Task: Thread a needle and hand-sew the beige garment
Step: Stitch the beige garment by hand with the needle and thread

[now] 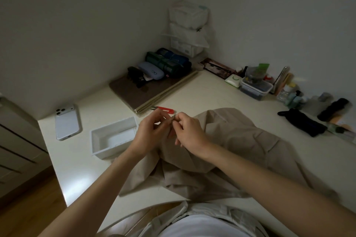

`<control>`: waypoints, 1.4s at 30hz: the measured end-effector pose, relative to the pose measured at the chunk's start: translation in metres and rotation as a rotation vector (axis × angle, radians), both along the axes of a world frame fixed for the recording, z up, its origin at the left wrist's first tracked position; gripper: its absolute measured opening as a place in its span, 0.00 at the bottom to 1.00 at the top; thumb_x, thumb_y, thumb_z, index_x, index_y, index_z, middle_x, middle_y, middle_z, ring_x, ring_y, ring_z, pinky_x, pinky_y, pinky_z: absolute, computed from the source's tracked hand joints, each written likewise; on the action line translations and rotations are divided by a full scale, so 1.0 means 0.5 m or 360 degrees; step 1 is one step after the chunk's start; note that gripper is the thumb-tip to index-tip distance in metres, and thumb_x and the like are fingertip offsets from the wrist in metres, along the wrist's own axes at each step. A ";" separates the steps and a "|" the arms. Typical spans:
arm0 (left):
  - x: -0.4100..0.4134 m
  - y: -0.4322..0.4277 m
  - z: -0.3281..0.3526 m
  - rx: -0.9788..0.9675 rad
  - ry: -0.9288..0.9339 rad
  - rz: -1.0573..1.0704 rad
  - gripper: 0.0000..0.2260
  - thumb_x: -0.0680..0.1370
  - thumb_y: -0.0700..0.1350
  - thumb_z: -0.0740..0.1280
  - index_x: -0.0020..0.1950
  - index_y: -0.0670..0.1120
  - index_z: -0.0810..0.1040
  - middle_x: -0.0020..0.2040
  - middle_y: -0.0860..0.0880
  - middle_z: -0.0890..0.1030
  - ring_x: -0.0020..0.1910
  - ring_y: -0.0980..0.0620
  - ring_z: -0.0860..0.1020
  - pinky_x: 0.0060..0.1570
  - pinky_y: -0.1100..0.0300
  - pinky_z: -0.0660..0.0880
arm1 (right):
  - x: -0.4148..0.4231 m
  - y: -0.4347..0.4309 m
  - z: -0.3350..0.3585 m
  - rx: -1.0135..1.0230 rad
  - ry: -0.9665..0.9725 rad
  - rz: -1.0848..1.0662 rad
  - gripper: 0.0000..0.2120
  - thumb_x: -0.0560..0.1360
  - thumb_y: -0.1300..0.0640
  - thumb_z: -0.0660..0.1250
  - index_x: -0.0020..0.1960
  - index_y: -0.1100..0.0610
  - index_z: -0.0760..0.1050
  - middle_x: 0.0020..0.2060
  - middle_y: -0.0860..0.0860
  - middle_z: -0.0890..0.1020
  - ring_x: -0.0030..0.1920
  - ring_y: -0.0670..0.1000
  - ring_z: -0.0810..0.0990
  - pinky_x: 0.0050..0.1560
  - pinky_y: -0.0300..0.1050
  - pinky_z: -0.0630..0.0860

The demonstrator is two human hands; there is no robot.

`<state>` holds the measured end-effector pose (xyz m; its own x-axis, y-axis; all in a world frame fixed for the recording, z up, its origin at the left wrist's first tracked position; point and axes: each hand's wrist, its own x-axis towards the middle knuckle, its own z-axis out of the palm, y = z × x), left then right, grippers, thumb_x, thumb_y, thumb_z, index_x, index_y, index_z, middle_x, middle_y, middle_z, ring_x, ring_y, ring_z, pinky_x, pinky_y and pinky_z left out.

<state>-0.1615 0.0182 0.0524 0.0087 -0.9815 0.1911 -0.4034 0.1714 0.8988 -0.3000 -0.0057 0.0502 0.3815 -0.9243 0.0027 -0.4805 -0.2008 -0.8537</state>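
The beige garment (240, 146) lies crumpled on the white table in front of me. Both hands hover over its left part with their fingertips meeting. My left hand (148, 132) pinches something very small between thumb and forefinger. My right hand (187, 131) pinches at the same spot from the right. Needle and thread are too small to make out. Red thread snips (166, 110) lie on the table just beyond my fingertips.
A white open tray (98, 140) stands left of my hands, a white phone (67, 122) further left near the table (212, 90) edge. A brown board with cases sits at the back. Jars, boxes and a black pouch (301, 122) line the right wall.
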 end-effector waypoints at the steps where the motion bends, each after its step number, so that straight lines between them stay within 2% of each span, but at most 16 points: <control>1: 0.000 0.000 0.002 0.0003 0.0033 0.0009 0.07 0.78 0.36 0.64 0.44 0.47 0.76 0.43 0.50 0.81 0.40 0.54 0.80 0.39 0.62 0.76 | 0.000 0.002 0.002 0.0015 -0.0022 -0.0005 0.06 0.82 0.56 0.55 0.52 0.56 0.70 0.31 0.50 0.79 0.26 0.46 0.77 0.26 0.35 0.72; 6: -0.007 -0.003 0.015 0.0023 0.0085 0.0098 0.06 0.79 0.40 0.65 0.44 0.51 0.77 0.42 0.54 0.81 0.40 0.61 0.80 0.39 0.68 0.74 | 0.002 0.002 0.007 0.0041 -0.0080 -0.0011 0.08 0.83 0.54 0.54 0.53 0.57 0.68 0.36 0.54 0.81 0.23 0.46 0.76 0.23 0.36 0.72; 11: 0.000 -0.009 0.014 0.0055 0.0067 0.0174 0.06 0.78 0.42 0.66 0.43 0.51 0.79 0.39 0.59 0.82 0.41 0.59 0.80 0.41 0.65 0.76 | 0.000 -0.002 0.009 -0.0003 -0.0020 0.0045 0.08 0.83 0.55 0.53 0.56 0.56 0.69 0.34 0.52 0.79 0.26 0.44 0.75 0.27 0.36 0.73; 14: 0.011 -0.017 0.012 0.0068 0.0051 0.0294 0.05 0.78 0.41 0.66 0.43 0.49 0.79 0.40 0.55 0.81 0.41 0.57 0.79 0.41 0.65 0.76 | -0.005 0.001 0.007 -0.0011 0.0031 0.0125 0.10 0.83 0.56 0.54 0.60 0.55 0.70 0.32 0.48 0.78 0.28 0.43 0.75 0.32 0.37 0.75; 16: 0.016 -0.022 0.009 0.0072 0.0027 0.0365 0.05 0.78 0.42 0.66 0.43 0.48 0.78 0.40 0.52 0.81 0.41 0.55 0.78 0.38 0.67 0.75 | -0.011 0.005 0.005 -0.0034 0.0045 0.0151 0.11 0.82 0.56 0.55 0.61 0.56 0.72 0.32 0.45 0.77 0.30 0.42 0.76 0.34 0.33 0.74; 20: 0.018 -0.029 0.010 0.0113 0.0035 0.0383 0.04 0.78 0.43 0.66 0.45 0.46 0.79 0.40 0.48 0.80 0.39 0.53 0.78 0.34 0.68 0.74 | -0.019 0.006 0.007 -0.0167 -0.0002 0.0181 0.07 0.81 0.57 0.59 0.52 0.57 0.74 0.33 0.42 0.77 0.31 0.39 0.77 0.35 0.28 0.72; 23: 0.014 -0.029 0.014 0.0126 0.0023 0.0302 0.05 0.78 0.43 0.66 0.43 0.47 0.79 0.39 0.45 0.81 0.37 0.51 0.78 0.37 0.60 0.75 | -0.015 -0.005 0.010 -0.0232 -0.0017 0.0138 0.07 0.81 0.57 0.58 0.48 0.57 0.73 0.31 0.43 0.77 0.29 0.39 0.77 0.33 0.29 0.71; 25: 0.011 -0.024 0.019 0.0116 -0.0017 0.0217 0.06 0.78 0.43 0.66 0.43 0.50 0.79 0.38 0.48 0.82 0.37 0.52 0.79 0.38 0.61 0.76 | -0.008 -0.010 0.013 -0.0249 -0.0006 0.0128 0.08 0.81 0.56 0.58 0.46 0.57 0.72 0.29 0.43 0.75 0.28 0.39 0.76 0.33 0.31 0.72; 29: 0.010 -0.011 0.030 0.0056 -0.0029 0.0124 0.08 0.80 0.45 0.64 0.45 0.55 0.79 0.41 0.57 0.81 0.41 0.62 0.79 0.40 0.70 0.75 | 0.009 -0.019 0.016 -0.0239 0.0034 0.0119 0.09 0.82 0.56 0.57 0.47 0.58 0.72 0.32 0.45 0.74 0.31 0.41 0.75 0.37 0.38 0.76; 33: 0.015 -0.012 0.028 0.0041 -0.0019 0.0181 0.08 0.79 0.45 0.64 0.43 0.55 0.79 0.39 0.57 0.81 0.39 0.62 0.79 0.38 0.71 0.74 | 0.017 -0.015 0.019 -0.0274 0.0163 0.0271 0.08 0.81 0.57 0.57 0.52 0.57 0.74 0.31 0.40 0.71 0.32 0.38 0.72 0.35 0.30 0.67; 35: 0.024 -0.022 0.022 0.0047 -0.0058 0.0288 0.08 0.80 0.45 0.64 0.42 0.54 0.78 0.37 0.56 0.80 0.37 0.59 0.78 0.36 0.70 0.73 | 0.012 -0.013 0.019 -0.0290 0.0259 0.0355 0.09 0.82 0.56 0.57 0.52 0.57 0.75 0.31 0.40 0.71 0.32 0.39 0.72 0.34 0.31 0.65; 38: 0.041 -0.035 0.009 0.0083 -0.0175 0.0418 0.06 0.80 0.46 0.63 0.44 0.51 0.77 0.38 0.52 0.79 0.37 0.55 0.77 0.34 0.68 0.72 | -0.010 -0.014 0.011 -0.0220 0.0360 0.0428 0.10 0.81 0.52 0.58 0.51 0.55 0.76 0.32 0.40 0.73 0.34 0.39 0.73 0.39 0.35 0.67; 42: 0.057 -0.043 0.004 0.0102 -0.0293 0.0475 0.06 0.80 0.46 0.62 0.46 0.47 0.76 0.39 0.54 0.77 0.38 0.59 0.75 0.34 0.72 0.71 | -0.067 -0.034 0.004 0.0214 0.0580 0.0479 0.16 0.82 0.51 0.55 0.50 0.55 0.80 0.38 0.44 0.78 0.36 0.38 0.72 0.39 0.33 0.66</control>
<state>-0.1330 -0.0032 0.0542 0.2677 -0.9511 0.1542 -0.5836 -0.0327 0.8114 -0.3336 -0.0228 0.0521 0.5855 -0.7561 -0.2925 -0.6903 -0.2758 -0.6689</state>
